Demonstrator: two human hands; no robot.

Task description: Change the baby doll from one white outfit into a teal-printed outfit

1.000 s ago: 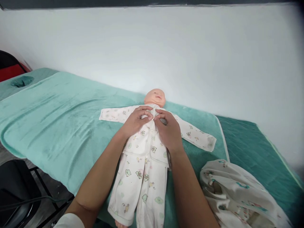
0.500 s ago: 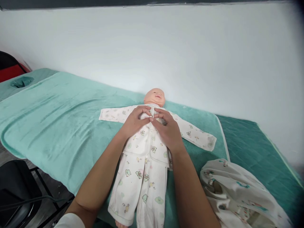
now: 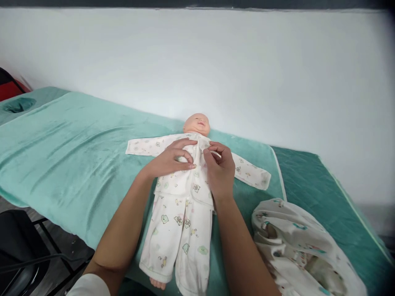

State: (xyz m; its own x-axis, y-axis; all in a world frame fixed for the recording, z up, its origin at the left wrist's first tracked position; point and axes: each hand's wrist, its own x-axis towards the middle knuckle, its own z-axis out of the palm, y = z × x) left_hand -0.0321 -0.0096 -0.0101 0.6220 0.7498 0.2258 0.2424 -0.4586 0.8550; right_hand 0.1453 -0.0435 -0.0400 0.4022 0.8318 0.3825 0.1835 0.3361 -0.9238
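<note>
In front of me the bald doll (image 3: 196, 124) lies on its back on the teal blanket (image 3: 77, 152), head toward 12 o'clock. Its white, animal-print top (image 3: 193, 180) stretches one sleeve toward 9, the other between 3 and 4, front opening running down the middle. Matching trousers (image 3: 173, 232) extend toward 6, toes (image 3: 158, 283) peeping from one cuff.

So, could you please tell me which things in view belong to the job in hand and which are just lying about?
In the job:
shirt, with left hand and right hand at its front
doll, wearing it
trousers, also worn
blanket, under the doll

Seemingly just lying about:
cloth bundle, beside the doll
black seat, lower left
</note>
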